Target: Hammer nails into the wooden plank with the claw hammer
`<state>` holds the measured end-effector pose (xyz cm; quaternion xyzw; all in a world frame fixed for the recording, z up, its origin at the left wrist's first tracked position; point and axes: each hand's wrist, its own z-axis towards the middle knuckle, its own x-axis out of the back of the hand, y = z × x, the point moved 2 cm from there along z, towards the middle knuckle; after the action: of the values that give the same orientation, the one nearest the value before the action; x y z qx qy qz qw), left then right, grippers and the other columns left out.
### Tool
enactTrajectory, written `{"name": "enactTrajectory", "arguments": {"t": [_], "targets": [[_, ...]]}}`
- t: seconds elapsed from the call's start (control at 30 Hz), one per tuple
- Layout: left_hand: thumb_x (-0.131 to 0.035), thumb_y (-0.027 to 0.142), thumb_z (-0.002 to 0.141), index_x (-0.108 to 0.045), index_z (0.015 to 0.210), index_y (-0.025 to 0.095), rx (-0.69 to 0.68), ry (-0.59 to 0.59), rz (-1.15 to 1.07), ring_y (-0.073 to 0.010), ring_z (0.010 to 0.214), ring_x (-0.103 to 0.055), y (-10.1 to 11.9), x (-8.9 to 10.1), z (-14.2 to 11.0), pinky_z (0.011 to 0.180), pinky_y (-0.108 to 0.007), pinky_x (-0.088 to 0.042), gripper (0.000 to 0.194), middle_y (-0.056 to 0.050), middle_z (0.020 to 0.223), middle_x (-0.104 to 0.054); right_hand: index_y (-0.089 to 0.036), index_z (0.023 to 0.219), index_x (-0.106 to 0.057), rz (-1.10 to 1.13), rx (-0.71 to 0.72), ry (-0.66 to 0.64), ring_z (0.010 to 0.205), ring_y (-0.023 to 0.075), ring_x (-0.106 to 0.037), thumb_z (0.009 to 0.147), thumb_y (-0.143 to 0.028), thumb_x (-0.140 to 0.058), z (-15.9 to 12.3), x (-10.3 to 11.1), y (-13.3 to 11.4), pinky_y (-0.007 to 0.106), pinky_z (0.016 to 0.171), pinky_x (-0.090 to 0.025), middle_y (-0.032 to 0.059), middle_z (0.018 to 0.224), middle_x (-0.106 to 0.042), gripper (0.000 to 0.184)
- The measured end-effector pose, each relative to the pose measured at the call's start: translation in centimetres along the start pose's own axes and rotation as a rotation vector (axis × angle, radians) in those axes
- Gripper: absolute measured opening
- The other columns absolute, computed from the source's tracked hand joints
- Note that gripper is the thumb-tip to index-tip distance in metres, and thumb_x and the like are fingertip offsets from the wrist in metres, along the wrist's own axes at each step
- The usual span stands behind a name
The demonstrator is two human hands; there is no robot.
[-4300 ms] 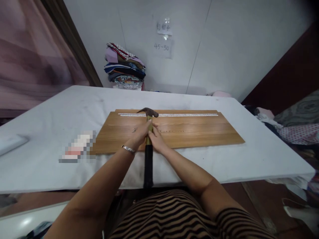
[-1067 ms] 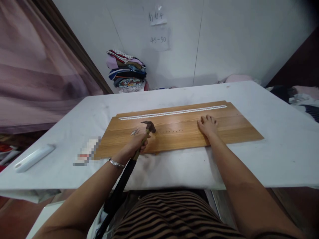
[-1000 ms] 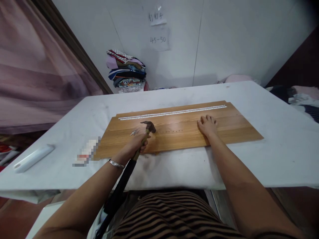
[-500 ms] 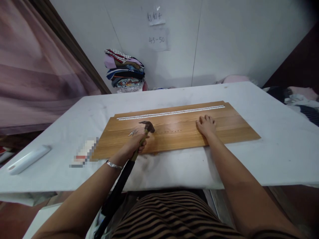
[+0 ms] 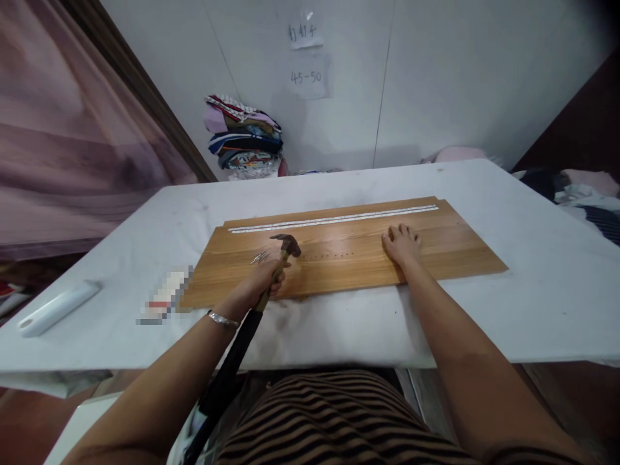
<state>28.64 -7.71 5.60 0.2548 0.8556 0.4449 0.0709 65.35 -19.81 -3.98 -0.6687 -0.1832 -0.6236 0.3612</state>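
My left hand [image 5: 264, 279] is wrapped round the shaft of a claw hammer [image 5: 289, 245], close below its head. The hammer's long black grip runs back past my wrist toward my body. Its head is over a wooden board [image 5: 339, 274], at the left end of a row of small dark dots [image 5: 334, 256], perhaps nail heads. Several loose nails [image 5: 260, 258] lie on the board just left of the hammer head. With fingers spread, my right hand [image 5: 402, 243] rests flat on the right part of the board, holding nothing.
Two white strips [image 5: 334, 219] run along the board's far side. On the white table [image 5: 310, 336] a white plastic object [image 5: 58, 309] and a blurred-out item [image 5: 165, 295] lie at the left. Folded clothes [image 5: 245, 137] are stacked behind the table against the wall.
Hardly anything differs. Both hands, the hammer and the board keep their places; the whole view has shifted very slightly.
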Motion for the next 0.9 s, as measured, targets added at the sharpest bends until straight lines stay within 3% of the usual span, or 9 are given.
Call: {"name": "enactTrajectory", "arguments": {"t": [0.77,0.9], "targets": [[-0.059,0.045,0.100,-0.060,0.105,0.017,-0.007,-0.020,-0.013,-0.0067,0.033,-0.033,-0.23,0.31,0.57,0.034,-0.017,-0.024,0.029,0.008,0.055,-0.047,-0.020,0.146,-0.064,-0.007,-0.005,0.000,0.153,0.0356,-0.036,0.108,-0.045,-0.032,-0.11,0.02,-0.04,0.061,0.123,-0.028,0.0178,0.165,-0.051,0.056],[-0.066,0.050,0.096,-0.061,0.104,0.017,-0.008,-0.032,-0.022,-0.0068,0.034,-0.035,-0.40,0.36,0.63,0.034,-0.017,-0.023,0.034,0.007,0.055,-0.047,-0.021,0.145,-0.065,-0.009,-0.006,0.005,0.153,0.0355,-0.037,0.108,-0.045,-0.033,-0.02,-0.07,-0.01,0.062,0.122,-0.029,0.0178,0.165,-0.051,0.055]]}}
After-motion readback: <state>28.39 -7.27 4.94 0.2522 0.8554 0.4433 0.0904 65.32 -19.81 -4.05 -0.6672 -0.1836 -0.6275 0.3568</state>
